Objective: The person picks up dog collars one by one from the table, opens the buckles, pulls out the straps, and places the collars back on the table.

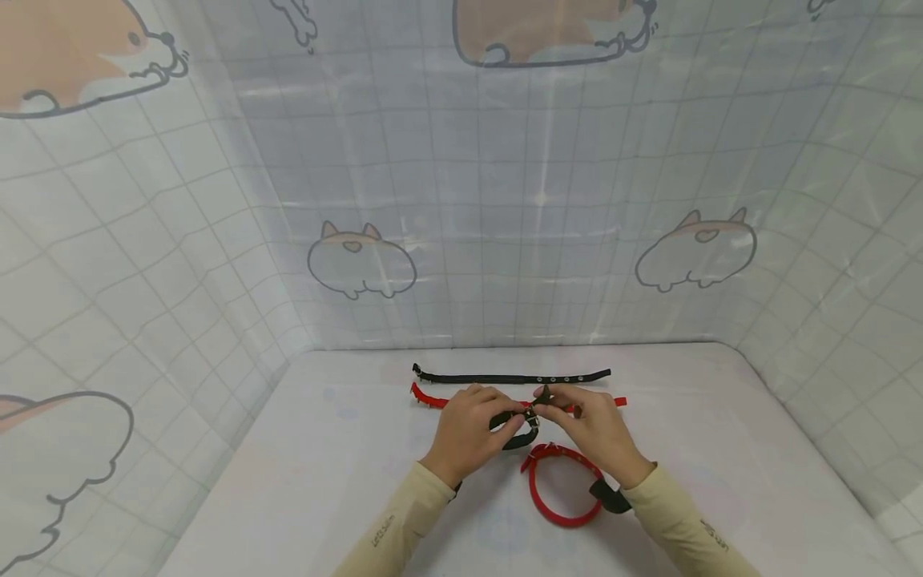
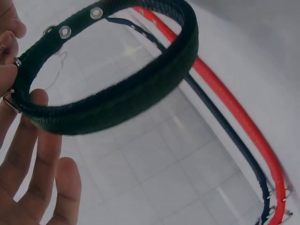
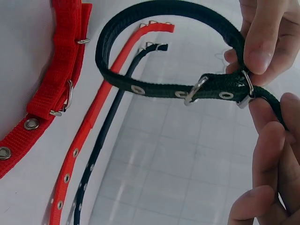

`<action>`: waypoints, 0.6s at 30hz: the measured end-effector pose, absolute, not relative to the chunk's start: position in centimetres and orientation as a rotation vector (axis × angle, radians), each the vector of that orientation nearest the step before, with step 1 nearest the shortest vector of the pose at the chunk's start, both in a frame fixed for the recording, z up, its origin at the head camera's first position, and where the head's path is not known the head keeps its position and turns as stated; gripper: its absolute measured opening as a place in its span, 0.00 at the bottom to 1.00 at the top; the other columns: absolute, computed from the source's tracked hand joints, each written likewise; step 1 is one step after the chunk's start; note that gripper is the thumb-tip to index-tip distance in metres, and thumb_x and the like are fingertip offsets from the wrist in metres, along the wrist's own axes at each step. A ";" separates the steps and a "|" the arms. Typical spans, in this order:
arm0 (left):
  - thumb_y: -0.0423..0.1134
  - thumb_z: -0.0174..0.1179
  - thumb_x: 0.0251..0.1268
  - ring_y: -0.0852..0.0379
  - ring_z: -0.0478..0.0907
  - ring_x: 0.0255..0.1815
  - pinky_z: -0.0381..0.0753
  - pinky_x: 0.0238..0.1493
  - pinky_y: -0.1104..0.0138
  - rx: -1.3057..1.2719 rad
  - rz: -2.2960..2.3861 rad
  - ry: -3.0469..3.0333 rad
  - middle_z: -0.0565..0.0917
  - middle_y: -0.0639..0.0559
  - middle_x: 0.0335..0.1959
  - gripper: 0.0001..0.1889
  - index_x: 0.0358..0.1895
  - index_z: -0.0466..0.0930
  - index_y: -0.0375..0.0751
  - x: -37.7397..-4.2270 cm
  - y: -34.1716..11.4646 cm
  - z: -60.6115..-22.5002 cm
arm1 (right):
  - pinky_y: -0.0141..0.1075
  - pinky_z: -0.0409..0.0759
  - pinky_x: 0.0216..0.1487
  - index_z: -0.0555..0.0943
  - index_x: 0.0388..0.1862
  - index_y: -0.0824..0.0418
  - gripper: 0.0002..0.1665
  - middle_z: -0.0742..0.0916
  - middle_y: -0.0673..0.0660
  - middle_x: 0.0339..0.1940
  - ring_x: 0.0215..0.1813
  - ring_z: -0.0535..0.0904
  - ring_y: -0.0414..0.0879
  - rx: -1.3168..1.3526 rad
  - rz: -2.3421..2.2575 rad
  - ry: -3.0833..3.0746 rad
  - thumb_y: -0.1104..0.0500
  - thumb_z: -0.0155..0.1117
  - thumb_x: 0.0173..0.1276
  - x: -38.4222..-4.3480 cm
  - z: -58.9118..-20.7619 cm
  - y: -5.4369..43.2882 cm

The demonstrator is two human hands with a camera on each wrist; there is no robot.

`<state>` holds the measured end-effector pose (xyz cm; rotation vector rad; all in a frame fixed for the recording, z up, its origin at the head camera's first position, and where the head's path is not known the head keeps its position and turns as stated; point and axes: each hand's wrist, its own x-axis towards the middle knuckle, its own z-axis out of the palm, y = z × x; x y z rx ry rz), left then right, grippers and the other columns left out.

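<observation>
Between both hands is a dark green collar (image 2: 117, 110), bent into a loop with its strap passing through the metal buckle (image 3: 248, 84). My left hand (image 1: 465, 433) pinches it at the buckle, the thumb lying against the strap. My right hand (image 1: 594, 425) pinches the strap end that sticks out past the buckle. Metal eyelets and a D-ring (image 3: 196, 90) show along the loop in the right wrist view. Below my right hand, a red collar (image 1: 566, 522) lies buckled into a ring on the white table.
Beyond the hands, a black collar (image 1: 476, 379) lies stretched out straight across the table (image 1: 324, 449). In front of it runs a straight red collar (image 1: 433, 402), partly hidden by the hands. A tiled-pattern sheet with cartoon dogs covers the walls (image 1: 505, 176).
</observation>
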<state>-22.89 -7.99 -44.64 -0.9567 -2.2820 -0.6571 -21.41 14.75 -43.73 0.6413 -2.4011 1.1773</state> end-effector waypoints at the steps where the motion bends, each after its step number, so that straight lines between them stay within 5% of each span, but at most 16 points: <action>1: 0.46 0.70 0.65 0.61 0.80 0.41 0.81 0.44 0.67 -0.961 -0.664 -2.279 0.87 0.61 0.36 0.06 0.41 0.91 0.53 -22.9 -8.0 -44.7 | 0.31 0.73 0.26 0.89 0.46 0.50 0.13 0.88 0.36 0.32 0.27 0.76 0.36 0.644 1.179 -2.402 0.52 0.77 0.62 -21.5 -43.8 14.8; 18: 0.43 0.68 0.64 0.61 0.80 0.38 0.81 0.42 0.67 -0.943 -0.654 -2.300 0.87 0.62 0.35 0.03 0.36 0.89 0.51 -23.1 -7.5 -44.9 | 0.31 0.75 0.28 0.89 0.44 0.48 0.11 0.87 0.33 0.33 0.29 0.77 0.35 0.720 1.158 -2.430 0.52 0.77 0.62 -21.6 -43.8 14.5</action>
